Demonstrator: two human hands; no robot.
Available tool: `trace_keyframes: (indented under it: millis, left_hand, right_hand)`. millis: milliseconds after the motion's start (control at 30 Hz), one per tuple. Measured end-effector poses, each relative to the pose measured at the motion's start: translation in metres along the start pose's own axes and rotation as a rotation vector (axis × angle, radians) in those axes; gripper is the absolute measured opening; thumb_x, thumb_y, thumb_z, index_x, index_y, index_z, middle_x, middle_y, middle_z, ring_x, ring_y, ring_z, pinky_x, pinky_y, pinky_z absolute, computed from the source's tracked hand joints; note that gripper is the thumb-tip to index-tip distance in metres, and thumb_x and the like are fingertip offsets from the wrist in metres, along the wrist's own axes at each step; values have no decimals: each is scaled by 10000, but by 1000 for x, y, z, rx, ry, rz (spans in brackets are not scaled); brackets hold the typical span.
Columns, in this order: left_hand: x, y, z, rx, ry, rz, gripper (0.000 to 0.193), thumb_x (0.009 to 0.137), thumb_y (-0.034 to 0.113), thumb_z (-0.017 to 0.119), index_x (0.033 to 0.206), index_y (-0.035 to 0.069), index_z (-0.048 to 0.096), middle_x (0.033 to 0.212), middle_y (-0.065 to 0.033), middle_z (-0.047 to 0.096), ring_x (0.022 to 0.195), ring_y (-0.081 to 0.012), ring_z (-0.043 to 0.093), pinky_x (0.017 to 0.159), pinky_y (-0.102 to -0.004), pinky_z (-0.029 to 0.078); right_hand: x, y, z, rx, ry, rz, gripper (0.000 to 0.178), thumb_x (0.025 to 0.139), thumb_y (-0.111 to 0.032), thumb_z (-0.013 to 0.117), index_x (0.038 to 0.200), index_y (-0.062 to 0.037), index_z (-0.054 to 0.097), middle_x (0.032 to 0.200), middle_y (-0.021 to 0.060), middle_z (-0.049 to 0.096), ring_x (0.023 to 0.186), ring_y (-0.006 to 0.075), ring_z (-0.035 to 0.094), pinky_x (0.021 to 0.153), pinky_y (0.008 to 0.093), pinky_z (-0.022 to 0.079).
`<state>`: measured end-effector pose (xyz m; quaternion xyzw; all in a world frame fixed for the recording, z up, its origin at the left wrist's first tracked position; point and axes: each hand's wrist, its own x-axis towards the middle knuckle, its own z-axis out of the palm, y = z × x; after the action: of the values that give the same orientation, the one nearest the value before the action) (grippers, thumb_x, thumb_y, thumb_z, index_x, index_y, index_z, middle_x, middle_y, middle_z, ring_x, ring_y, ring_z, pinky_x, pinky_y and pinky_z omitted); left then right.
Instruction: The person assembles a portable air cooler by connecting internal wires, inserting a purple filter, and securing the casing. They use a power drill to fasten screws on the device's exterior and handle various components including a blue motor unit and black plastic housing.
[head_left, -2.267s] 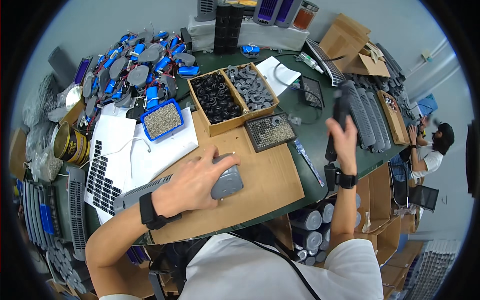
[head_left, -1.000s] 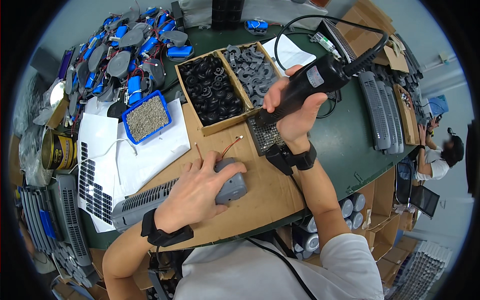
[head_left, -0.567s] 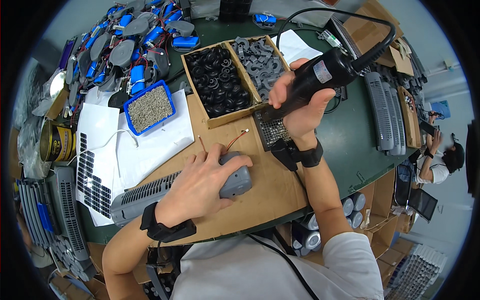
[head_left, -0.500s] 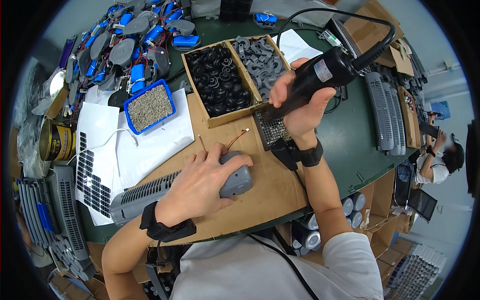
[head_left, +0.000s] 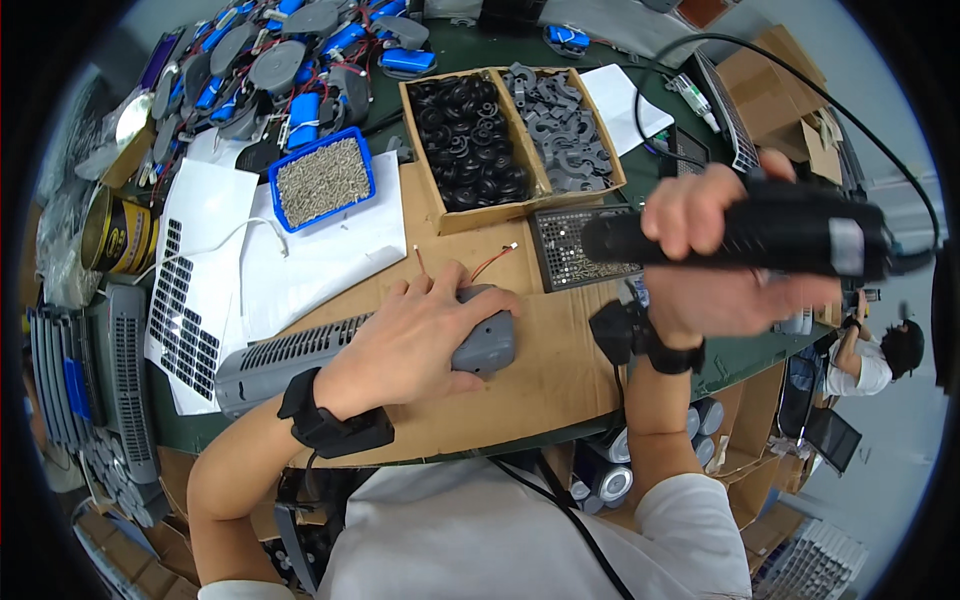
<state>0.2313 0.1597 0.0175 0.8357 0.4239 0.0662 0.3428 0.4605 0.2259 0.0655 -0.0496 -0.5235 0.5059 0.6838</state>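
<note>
My left hand (head_left: 405, 345) is wrapped over a long grey plastic housing (head_left: 265, 380) with slotted vents, pressing it onto the cardboard sheet (head_left: 545, 350). Thin red and black wires (head_left: 495, 262) with a small white plug stick out beyond my fingers. My right hand (head_left: 700, 300), blurred by motion, grips a black electric screwdriver (head_left: 790, 235) with a thick cable. The tool lies nearly level, its nose pointing left above a black perforated tray (head_left: 550, 270) that holds small screws. The screwdriver's bit does not show clearly.
Beyond the cardboard stands a divided box (head_left: 480, 217) of black round parts and grey clips. Left of it are a blue tray (head_left: 283, 212) of screws and white sheets (head_left: 350, 265). Battery assemblies (head_left: 280, 65) pile up at the far left. A co-worker (head_left: 855, 365) sits at the far right.
My right hand has swung the screwdriver to the right and nearer, tipping it from slanted to nearly level. My left hand stays on the housing. The whole view has shifted slightly.
</note>
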Motion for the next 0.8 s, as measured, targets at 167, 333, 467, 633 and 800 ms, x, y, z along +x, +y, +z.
trace_keyframes:
  millis: [167,333,467,633,800]
  left_hand:
    - [0,-2,3,-46,16,23,758,642,213,855,1307,224,491,1212,-155,465,1066,-391,515,924,-442,417]
    - [0,-4,4,-55,9,37,758,656,221,854,1317,195,484,1196,-165,468,1078,-368,515,917,-428,412]
    - [-1,-4,4,-59,11,28,749,666,236,853,1315,179,484,1191,-169,474,1082,-377,513,911,-437,414]
    - [-2,-3,5,2,6,14,744,682,273,846,1317,137,483,1197,-173,475,1089,-381,516,904,-449,419]
    - [-4,-4,7,7,51,37,786,661,208,840,1361,230,485,1261,-237,482,987,-456,585,894,-475,446]
  right_hand:
    - [-10,-12,36,112,-157,113,918,853,-787,437,1407,-61,346,678,16,496,505,134,483,498,290,430]
    - [-22,-1,48,98,-134,234,929,816,-824,442,1371,-85,347,650,27,520,480,137,499,490,299,448]
    - [-25,3,51,70,-135,279,946,787,-846,455,1344,-88,360,647,41,533,479,149,496,501,323,458]
    - [-29,6,53,-3,-146,320,937,753,-865,475,1274,-91,385,649,59,547,484,169,490,505,329,454]
    - [-38,2,62,-95,-165,377,898,736,-863,506,1187,-94,403,637,72,548,491,177,493,506,334,454]
